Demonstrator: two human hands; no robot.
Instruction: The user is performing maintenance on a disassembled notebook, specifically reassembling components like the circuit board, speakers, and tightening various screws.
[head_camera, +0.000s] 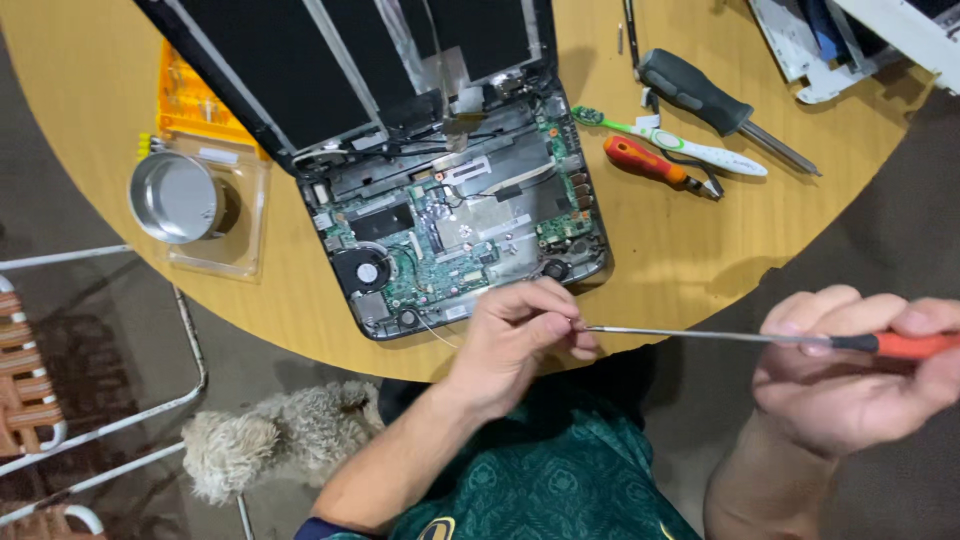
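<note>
Partly out of frame: the orange handle of the long screwdriver (760, 338), cut off at the right edge. Right hand (850, 375) is closed around that handle. Left hand (515, 335) pinches the shaft tip between thumb and fingertips, just off the front edge of the opened laptop (455, 215) on the round table (700, 250). Whatever sits at the tip is too small to see. Counted: three screwdrivers, one toothbrush (670, 140), one metal bowl (178, 197).
</note>
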